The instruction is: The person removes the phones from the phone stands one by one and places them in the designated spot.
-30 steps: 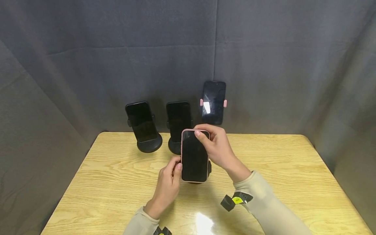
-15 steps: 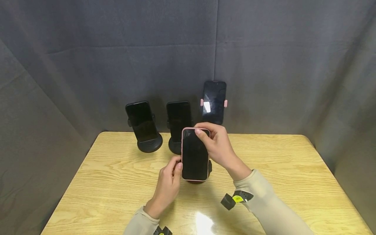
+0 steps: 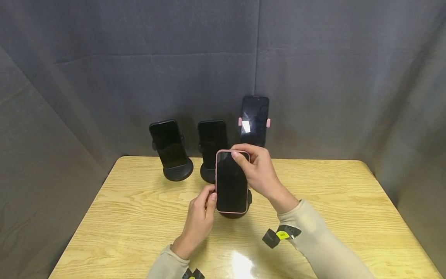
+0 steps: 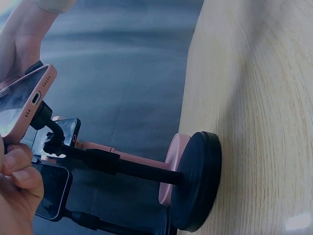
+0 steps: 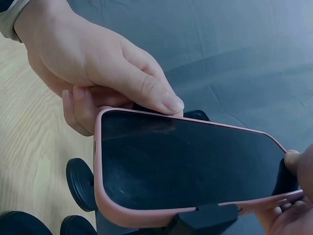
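Observation:
A smartphone in a pink case (image 3: 231, 184) stands screen-up in the clamp of a black phone stand (image 4: 198, 181). My right hand (image 3: 258, 170) pinches the phone's top right corner, thumb over the screen. At the phone's left edge, my left hand (image 3: 199, 217) grips the stand's clamp, its thumb against the case and its fingers curled behind. The opposite clamp arm (image 5: 205, 220) hugs the case's other side. In the left wrist view, the stand's round base rests on the table, and the left fingers (image 4: 22, 174) show just below the phone.
Behind stand two black phones, a left phone (image 3: 168, 143) and a middle phone (image 3: 211, 141), on black stands. A third phone (image 3: 254, 118) sits higher in a pink-clamped stand. All stand on the wooden table (image 3: 331, 201), before a grey curtain (image 3: 331, 77).
The pink-cased phone has shifted slightly upward with the right hand, exposing more of the black base below it. The left hand stays almost still.

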Available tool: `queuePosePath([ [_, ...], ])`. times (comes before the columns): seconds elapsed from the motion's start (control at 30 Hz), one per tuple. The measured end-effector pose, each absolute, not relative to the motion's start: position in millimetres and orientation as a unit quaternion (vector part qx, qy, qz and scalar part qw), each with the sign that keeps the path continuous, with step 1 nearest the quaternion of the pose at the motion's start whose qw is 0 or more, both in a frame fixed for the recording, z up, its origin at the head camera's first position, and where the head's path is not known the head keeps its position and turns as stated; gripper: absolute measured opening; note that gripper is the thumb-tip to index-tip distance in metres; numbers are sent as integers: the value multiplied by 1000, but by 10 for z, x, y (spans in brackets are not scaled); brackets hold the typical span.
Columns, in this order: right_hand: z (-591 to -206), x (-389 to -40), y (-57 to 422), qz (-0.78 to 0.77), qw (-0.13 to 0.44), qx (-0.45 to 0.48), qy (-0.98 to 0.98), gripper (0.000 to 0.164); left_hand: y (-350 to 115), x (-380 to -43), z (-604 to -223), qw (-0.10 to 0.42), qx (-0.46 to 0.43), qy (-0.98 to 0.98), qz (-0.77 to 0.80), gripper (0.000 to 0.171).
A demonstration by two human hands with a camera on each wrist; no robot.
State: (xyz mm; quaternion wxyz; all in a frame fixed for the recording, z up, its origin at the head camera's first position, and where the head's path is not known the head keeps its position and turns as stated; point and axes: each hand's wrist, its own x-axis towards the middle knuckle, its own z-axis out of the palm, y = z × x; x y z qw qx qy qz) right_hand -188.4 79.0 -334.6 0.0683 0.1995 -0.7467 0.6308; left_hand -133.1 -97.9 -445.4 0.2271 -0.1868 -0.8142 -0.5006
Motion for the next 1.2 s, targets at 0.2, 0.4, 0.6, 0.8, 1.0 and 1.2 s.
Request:
queuePosePath([
  [0.2,-3325,-1888,787,636,65,201,-742,16,-979,-1332,-4466,230,-189,-814,-499,12],
  [0.4,-3313,-1901,793,630,63,201,-748,17,-978,-1339,-4453,226,-189,-817,-495,12],
  [0.6,-3325,-1928,794,630,62,204,-747,16,-972,-1338,-4441,224,-194,-816,-497,13],
  [0.8,-3329,-1946,794,638,66,194,-742,16,-964,-1334,-4429,218,-195,-813,-503,14],
  [1.0,-3314,-1939,797,641,64,186,-742,17,-961,-1324,-4428,216,-190,-814,-504,15],
  [1.2,-3309,-1939,799,648,59,176,-739,17,-961,-1327,-4439,216,-191,-813,-506,15],
])
